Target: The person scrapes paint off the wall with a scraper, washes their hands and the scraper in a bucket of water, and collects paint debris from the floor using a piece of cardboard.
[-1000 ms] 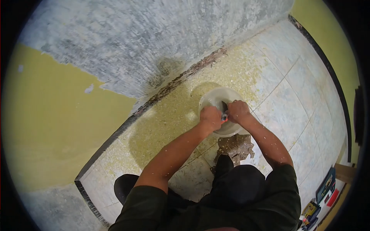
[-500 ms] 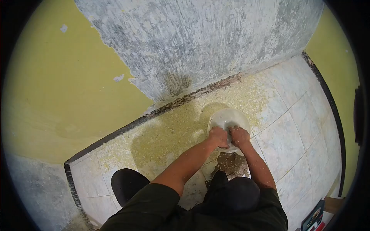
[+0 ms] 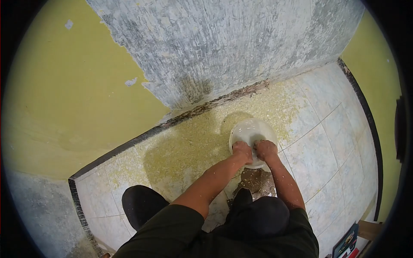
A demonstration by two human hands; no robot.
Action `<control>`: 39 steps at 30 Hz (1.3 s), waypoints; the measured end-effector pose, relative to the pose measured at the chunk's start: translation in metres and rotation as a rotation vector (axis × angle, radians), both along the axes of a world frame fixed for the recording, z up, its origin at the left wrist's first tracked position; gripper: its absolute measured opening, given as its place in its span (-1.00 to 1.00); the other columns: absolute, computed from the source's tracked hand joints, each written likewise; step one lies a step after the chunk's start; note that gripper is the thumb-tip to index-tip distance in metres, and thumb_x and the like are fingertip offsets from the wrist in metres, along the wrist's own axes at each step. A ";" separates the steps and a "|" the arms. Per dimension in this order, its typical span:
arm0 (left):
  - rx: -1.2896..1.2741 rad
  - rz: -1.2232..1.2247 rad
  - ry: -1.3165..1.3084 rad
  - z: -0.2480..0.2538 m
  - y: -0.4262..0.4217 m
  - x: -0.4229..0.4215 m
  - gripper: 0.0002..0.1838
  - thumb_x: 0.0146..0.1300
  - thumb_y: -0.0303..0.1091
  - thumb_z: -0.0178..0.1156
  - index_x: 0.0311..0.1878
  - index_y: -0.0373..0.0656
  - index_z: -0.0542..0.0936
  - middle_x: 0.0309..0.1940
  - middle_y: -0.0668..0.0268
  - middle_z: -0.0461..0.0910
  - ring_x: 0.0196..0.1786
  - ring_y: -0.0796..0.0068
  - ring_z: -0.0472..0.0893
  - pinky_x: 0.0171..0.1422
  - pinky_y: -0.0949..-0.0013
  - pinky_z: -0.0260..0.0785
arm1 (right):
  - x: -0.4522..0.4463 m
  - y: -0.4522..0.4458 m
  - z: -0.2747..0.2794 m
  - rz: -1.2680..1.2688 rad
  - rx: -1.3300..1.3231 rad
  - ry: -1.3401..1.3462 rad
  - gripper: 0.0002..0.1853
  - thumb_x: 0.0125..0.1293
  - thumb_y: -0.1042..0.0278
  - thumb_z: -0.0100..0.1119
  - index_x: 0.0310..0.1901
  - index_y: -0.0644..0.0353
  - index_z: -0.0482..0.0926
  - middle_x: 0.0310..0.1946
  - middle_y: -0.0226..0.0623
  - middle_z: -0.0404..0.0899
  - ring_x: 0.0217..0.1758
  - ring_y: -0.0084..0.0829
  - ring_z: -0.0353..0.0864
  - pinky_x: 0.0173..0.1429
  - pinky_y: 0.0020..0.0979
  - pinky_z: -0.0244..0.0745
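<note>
A round white bucket (image 3: 254,124) stands on the floor in front of me, with what looks like cloudy liquid inside. Both my hands are over its opening, side by side and slightly apart. My left hand (image 3: 242,152) is closed on the bucket's left side, its knuckles upward. On the right side, my right hand (image 3: 266,150) is also curled closed. Whatever the fingers hold is hidden beneath the hands. Small pale flecks dot both forearms.
Yellow paint flakes (image 3: 185,148) cover the tiled floor (image 3: 316,152) along the wall. The wall (image 3: 206,47) is scraped grey beside yellow paint (image 3: 77,94). A brown wet-looking patch (image 3: 257,179) lies between the bucket and my knees. Some items (image 3: 346,241) stand at lower right.
The view has shifted slightly, and the bucket and hands appear a little higher and further left. Both hands stay closed over the bucket, drawn slightly apart.
</note>
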State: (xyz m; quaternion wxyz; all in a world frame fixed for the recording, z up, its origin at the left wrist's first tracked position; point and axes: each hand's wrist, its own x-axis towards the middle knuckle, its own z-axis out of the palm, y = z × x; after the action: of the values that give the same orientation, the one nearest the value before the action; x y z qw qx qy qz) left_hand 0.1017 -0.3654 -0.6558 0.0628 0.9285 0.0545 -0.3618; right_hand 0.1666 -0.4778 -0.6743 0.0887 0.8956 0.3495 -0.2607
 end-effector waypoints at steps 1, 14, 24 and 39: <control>0.002 0.002 0.003 -0.004 0.002 0.000 -0.69 0.14 -0.20 0.16 -0.06 0.05 0.73 -0.03 0.25 0.68 0.05 0.27 0.67 0.12 0.28 0.51 | 0.000 0.001 0.001 0.002 0.002 0.003 -0.77 0.21 0.36 0.19 -0.11 0.07 0.71 -0.02 -0.17 0.67 0.06 -0.21 0.67 0.08 -0.27 0.60; -0.248 0.161 -0.236 -0.060 0.001 0.001 -0.64 0.32 -0.16 -0.01 -0.21 -0.20 0.69 -0.15 0.09 0.69 0.02 0.11 0.64 0.18 0.15 0.44 | 0.002 0.000 0.002 -0.014 0.014 0.016 -0.69 0.17 0.31 0.21 -0.03 0.08 0.61 -0.08 -0.13 0.66 0.04 -0.18 0.66 0.08 -0.21 0.59; -0.247 0.217 -0.239 -0.044 0.003 0.001 -0.66 0.11 -0.21 0.11 -0.15 -0.17 0.70 -0.20 0.11 0.68 0.00 0.13 0.63 0.21 0.16 0.41 | 0.001 -0.001 0.000 -0.033 0.092 -0.009 -0.70 0.15 0.29 0.23 -0.04 0.00 0.59 -0.14 -0.13 0.68 -0.04 -0.12 0.67 0.03 -0.17 0.59; -0.295 -0.195 -0.566 -0.040 0.043 -0.021 -0.60 -0.09 -0.19 0.26 -0.12 -0.12 0.63 0.06 -0.16 0.53 0.08 -0.04 0.57 0.19 0.03 0.43 | -0.003 0.000 0.001 -0.114 0.101 -0.051 -0.76 0.26 0.21 0.10 -0.13 0.03 0.67 -0.12 -0.10 0.69 -0.05 -0.12 0.71 0.03 -0.13 0.60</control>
State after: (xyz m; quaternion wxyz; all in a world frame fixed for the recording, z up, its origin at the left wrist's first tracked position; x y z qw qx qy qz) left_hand 0.0803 -0.3226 -0.6955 0.1742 0.9740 -0.1071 -0.0979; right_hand 0.1636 -0.4774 -0.6730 0.0373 0.9236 0.3085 -0.2247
